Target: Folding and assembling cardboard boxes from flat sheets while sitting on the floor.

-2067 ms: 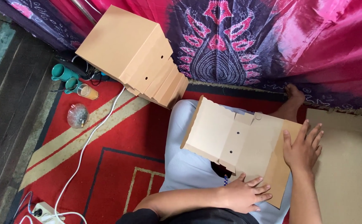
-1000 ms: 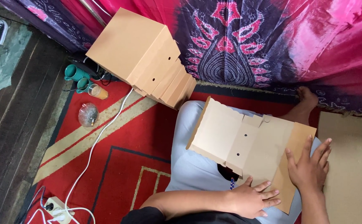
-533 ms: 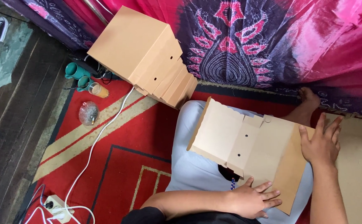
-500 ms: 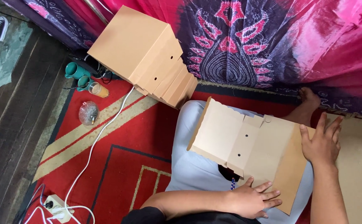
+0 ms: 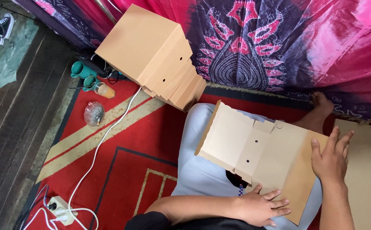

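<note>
You are looking at a tan cardboard sheet (image 5: 275,157); at ten o'clock teal mugs (image 5: 83,74) are sitting on a red rug (image 5: 121,170) with beige stripes, under pink-purple patterned cloth (image 5: 279,42).

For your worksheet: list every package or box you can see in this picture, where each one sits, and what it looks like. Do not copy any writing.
Flat cardboard box blank: on the seated person's lap, under the left hand and right hand; plain tan, flaps partly folded, small punched holes.
Stack of folded boxes: on the red rug by the patterned cloth; tan, rectangular, fanned out stepwise.
No labels, signs or screens show.
</note>
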